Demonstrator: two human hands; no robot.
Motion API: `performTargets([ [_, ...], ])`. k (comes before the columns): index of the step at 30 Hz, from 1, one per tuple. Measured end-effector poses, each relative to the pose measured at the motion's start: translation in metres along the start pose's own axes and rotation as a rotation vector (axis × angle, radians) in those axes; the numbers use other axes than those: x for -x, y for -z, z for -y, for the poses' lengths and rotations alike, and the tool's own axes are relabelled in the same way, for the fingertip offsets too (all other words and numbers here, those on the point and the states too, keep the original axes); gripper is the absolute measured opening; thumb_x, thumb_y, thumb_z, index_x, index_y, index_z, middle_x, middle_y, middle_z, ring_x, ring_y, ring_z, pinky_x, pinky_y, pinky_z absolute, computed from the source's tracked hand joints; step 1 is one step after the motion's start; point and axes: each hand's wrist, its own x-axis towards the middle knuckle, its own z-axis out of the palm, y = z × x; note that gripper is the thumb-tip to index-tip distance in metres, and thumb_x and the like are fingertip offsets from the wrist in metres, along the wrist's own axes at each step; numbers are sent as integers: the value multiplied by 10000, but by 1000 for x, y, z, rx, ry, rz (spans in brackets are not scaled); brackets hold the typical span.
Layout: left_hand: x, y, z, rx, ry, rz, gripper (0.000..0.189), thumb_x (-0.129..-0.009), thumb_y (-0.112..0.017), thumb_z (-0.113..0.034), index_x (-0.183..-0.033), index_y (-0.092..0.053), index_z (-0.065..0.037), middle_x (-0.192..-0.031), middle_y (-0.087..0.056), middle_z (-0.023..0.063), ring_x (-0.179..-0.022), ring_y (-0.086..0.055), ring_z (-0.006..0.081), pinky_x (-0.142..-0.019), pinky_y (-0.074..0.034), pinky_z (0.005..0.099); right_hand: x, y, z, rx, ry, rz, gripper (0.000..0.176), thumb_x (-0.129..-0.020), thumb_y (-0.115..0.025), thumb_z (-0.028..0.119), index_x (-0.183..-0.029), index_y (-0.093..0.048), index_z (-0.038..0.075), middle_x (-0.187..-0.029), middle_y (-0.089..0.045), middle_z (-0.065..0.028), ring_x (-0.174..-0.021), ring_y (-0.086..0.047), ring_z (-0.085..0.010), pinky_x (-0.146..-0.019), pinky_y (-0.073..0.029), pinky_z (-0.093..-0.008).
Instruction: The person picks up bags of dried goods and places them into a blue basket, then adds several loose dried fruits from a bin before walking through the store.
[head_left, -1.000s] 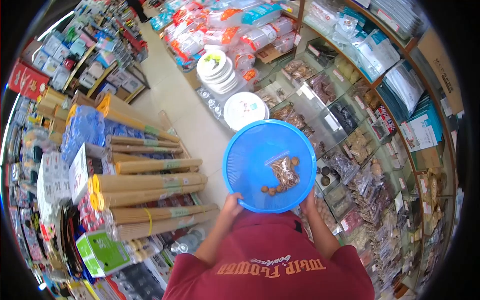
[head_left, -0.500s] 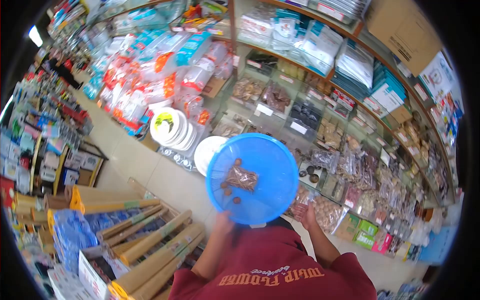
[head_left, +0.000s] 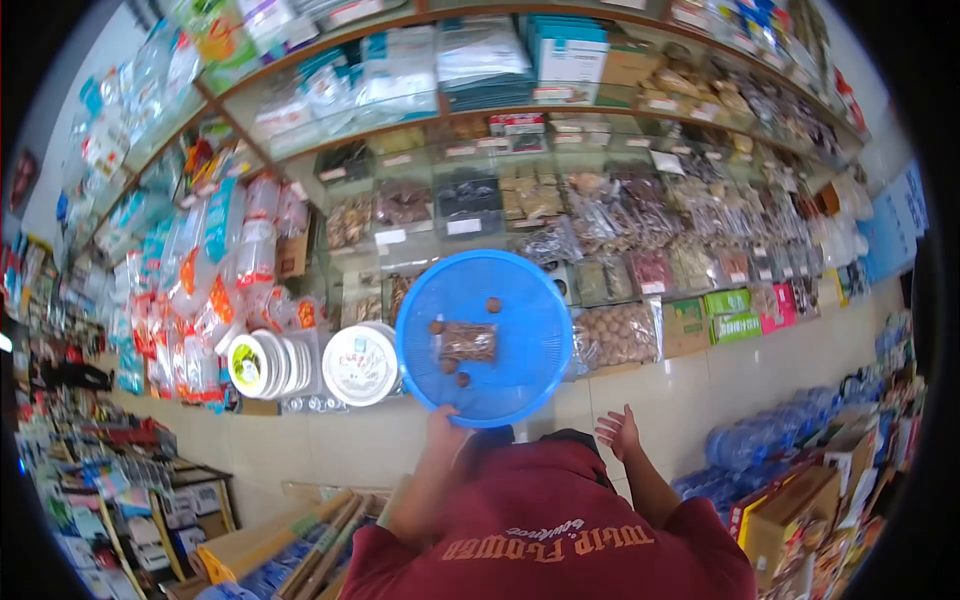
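Note:
My left hand (head_left: 447, 424) grips the near left rim of a blue plastic basket (head_left: 535, 355), its thumb over the edge. Inside lies a clear packet of brown, stick-like dried goods (head_left: 468, 341). Several small round brown balls (head_left: 494, 305), too small to name, are scattered around the packet. My right hand (head_left: 620, 432) hangs free over the floor, fingers apart, to the right of the basket and touching nothing. Beyond it, at the shelf's lower edge, sits a large clear bag of round light-brown pieces (head_left: 618, 338).
Glass compartments of packed dried goods (head_left: 530, 197) line the shelf ahead. White round lids (head_left: 361, 365) and wrapped plastic containers (head_left: 255, 250) stand to the left. Long rolls (head_left: 320, 545) lie behind me on the left; water bottles (head_left: 740, 445) and open cartons (head_left: 795, 520) are at right.
My view has swung to the right, bringing the shelf square ahead and the bottles at right into sight. The basket stays in my left hand; its contents look much the same.

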Motion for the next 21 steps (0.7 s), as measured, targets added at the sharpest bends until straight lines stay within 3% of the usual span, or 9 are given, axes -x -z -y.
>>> performTargets([
  [2,-4,13,-5,-150,-143,-155,703,-624,-442,20,-1318,-333,32,-1260,-475,202,-1198,-453,378,-1029,-369,509,0,39,-26,31,-85,-103,773,-877,-335,653,-1335,-385,31,-1217,-546,-174,-940,-594,-297,-749,-461,-414],
  [9,-5,-33,45,-376,-264,-94,640,-634,-424,40,-1272,-363,33,-1198,-496,199,-1164,-478,374,-993,-398,537,21,147,-77,-105,-85,-248,728,-883,-343,625,-1295,-428,31,-1145,-581,-172,-858,-611,-290,-671,-459,-399],
  [13,-15,-70,121,-471,-89,-124,536,-647,-446,56,-1182,-420,27,-1101,-526,164,-1065,-532,346,-943,-436,517,40,192,-95,-239,-78,-283,750,-880,-339,641,-1308,-415,30,-1161,-574,-175,-936,-586,-305,-702,-444,-400],
  [16,-16,-102,203,-512,45,-148,479,-646,-469,58,-1123,-460,26,-1050,-540,145,-1007,-557,323,-902,-467,482,56,221,-104,-298,-48,-283,743,-885,-347,633,-1313,-414,30,-1196,-568,-176,-891,-605,-293,-696,-452,-399],
  [18,-7,-125,252,-580,288,-54,476,-629,-477,57,-1104,-473,29,-1055,-545,149,-995,-561,316,-901,-472,459,68,237,-108,-366,-35,-309,751,-885,-341,641,-1318,-407,31,-1201,-563,-174,-901,-602,-297,-703,-450,-406],
  [21,-23,-121,292,-746,481,43,500,-621,-462,52,-1120,-475,31,-1092,-546,164,-1031,-550,331,-925,-463,462,79,261,-111,-490,7,-394,757,-889,-324,643,-1325,-397,28,-1212,-552,-177,-946,-586,-306,-752,-453,-418],
])
